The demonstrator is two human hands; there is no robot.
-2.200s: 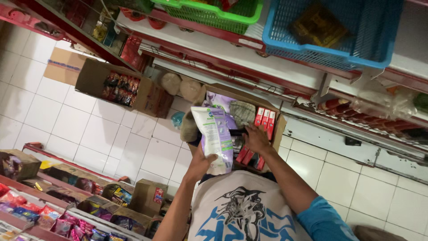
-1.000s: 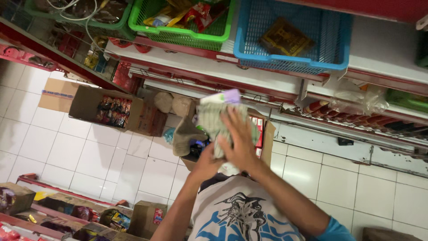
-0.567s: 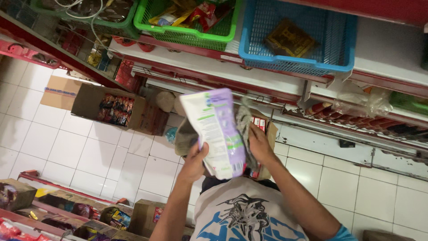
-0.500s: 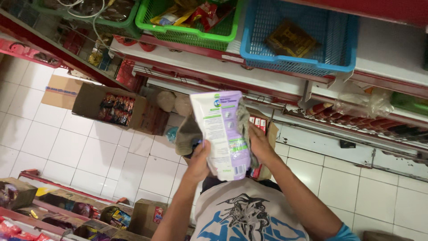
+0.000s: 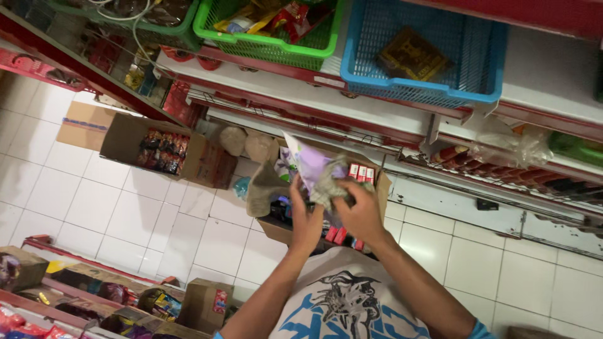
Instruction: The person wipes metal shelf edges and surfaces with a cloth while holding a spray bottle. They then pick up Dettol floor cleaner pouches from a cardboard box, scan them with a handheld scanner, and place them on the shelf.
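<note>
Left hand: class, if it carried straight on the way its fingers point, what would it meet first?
The left hand already grips the purple pouch, so it meets that first. Beyond lies the open cardboard box, probably next, though depth is unclear.

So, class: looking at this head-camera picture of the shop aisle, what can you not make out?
- Pouch, head view: mostly covered by the right hand and a grey cloth; motion-blurred.
- Open carton: contents hidden behind the left hand.
- Blue basket: top cut off by the frame.
</note>
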